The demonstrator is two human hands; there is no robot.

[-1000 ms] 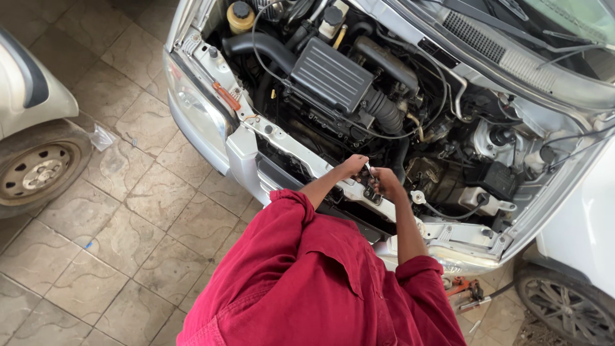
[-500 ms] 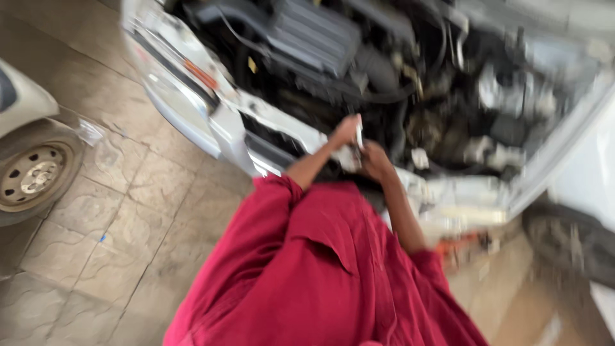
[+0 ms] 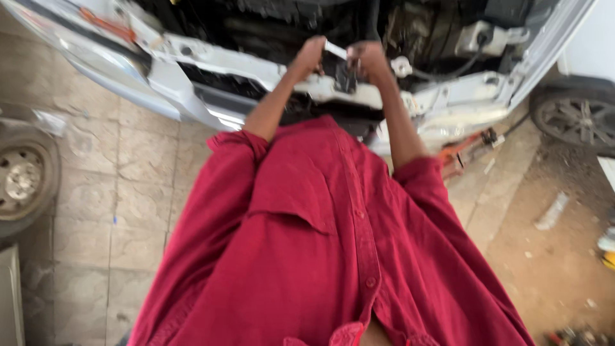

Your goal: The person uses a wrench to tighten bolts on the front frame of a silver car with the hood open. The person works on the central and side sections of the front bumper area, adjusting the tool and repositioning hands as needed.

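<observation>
Both fists closed: left hand (image 3: 310,56) and right hand (image 3: 364,59) gripping one slim silvery metal tool (image 3: 335,49) between them, held over the white front crossmember (image 3: 230,64) of an open engine bay (image 3: 269,22). Below, red shirt (image 3: 320,243), worn beige floor tiles (image 3: 83,186), dusty concrete (image 3: 544,256), orange jack (image 3: 464,150), two wheels.

Both hands are raised together at the front edge of a white car's open engine bay (image 3: 410,38), the left hand (image 3: 312,56) and the right hand (image 3: 365,59) closed on a small silvery metal tool (image 3: 335,50) between them, above the white front crossmember (image 3: 218,61). A red shirt (image 3: 320,243) fills the lower frame. An orange floor jack (image 3: 464,148) lies on the tiled floor (image 3: 96,192) under the car, and a wheel (image 3: 580,118) shows at right.
</observation>
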